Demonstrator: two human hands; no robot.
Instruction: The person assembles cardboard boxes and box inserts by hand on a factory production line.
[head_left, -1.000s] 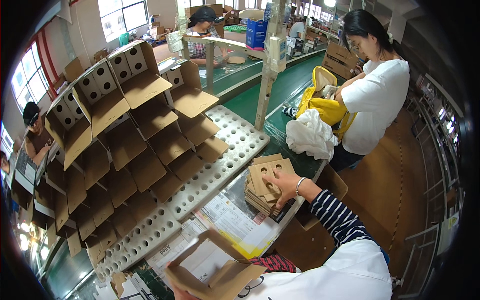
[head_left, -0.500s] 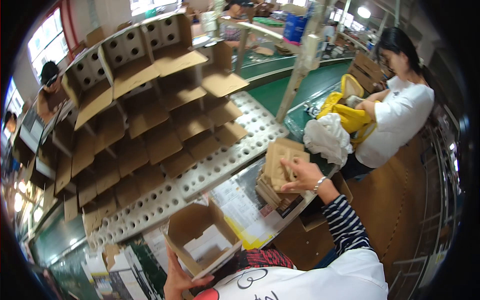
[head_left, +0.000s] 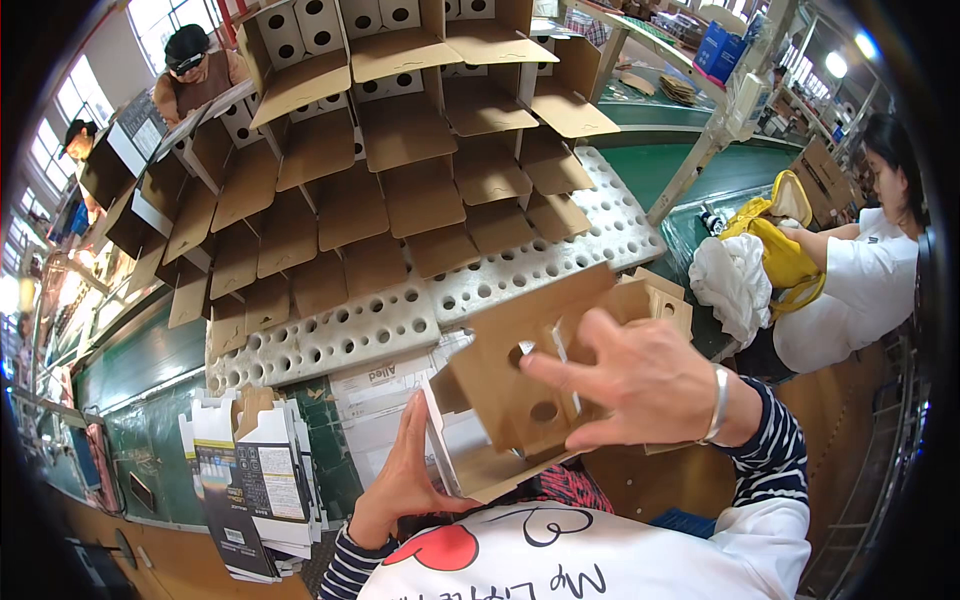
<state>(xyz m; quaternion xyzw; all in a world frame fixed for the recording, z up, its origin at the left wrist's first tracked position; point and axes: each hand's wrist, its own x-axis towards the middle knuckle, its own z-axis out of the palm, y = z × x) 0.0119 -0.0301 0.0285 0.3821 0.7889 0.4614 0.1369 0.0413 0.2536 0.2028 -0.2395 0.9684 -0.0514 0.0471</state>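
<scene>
Carton [head_left: 515, 477] close against my shirt, white perforated slab [head_left: 385, 345] just beyond; left hand [head_left: 405, 482] grasps its wall, right hand [head_left: 645, 385] grips a holed cardboard insert [head_left: 515, 390] at its mouth. Upper stacked boxes [head_left: 410, 135] contain white panels, dark-holed.

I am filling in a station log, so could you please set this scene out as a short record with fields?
Left hand: holds open cardboard box from its left side
Right hand: holds brown cardboard insert with round holes, at the box's opening
Ahead: stacked open boxes on white perforated foam boards
Left side: printed cartons on green surface
Right side: co-worker in white shirt, beside yellow bag
</scene>
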